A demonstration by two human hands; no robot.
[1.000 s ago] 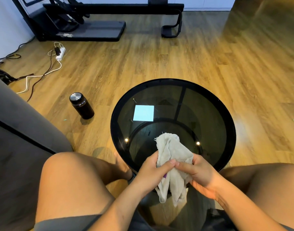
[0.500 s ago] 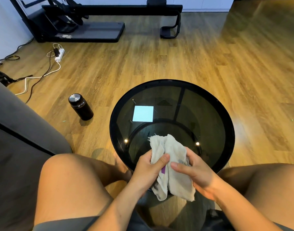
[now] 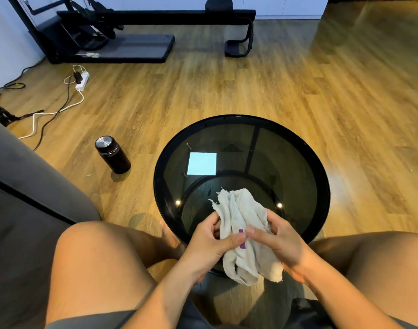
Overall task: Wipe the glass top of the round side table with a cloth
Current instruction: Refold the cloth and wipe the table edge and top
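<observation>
A round side table with a dark glass top (image 3: 286,167) and black rim stands between my knees. A crumpled off-white cloth (image 3: 241,210) with a small purple tag hangs over the table's near edge. My left hand (image 3: 209,243) grips the cloth's left side, thumb pressed across the front. My right hand (image 3: 280,241) holds its right side, fingers meeting the left thumb at the tag. The cloth's top end lies over the glass; whether it touches the glass I cannot tell. Its lower end dangles below the rim.
A black flask (image 3: 113,154) with a steel lid stands on the wooden floor left of the table. A grey sofa (image 3: 25,198) is at my left. A power strip with cables (image 3: 81,80) and a black exercise machine (image 3: 122,32) lie farther back.
Both hands have bunched the cloth and shifted it slightly; its top end now leans more to the left over the glass. The table and flask have not moved.
</observation>
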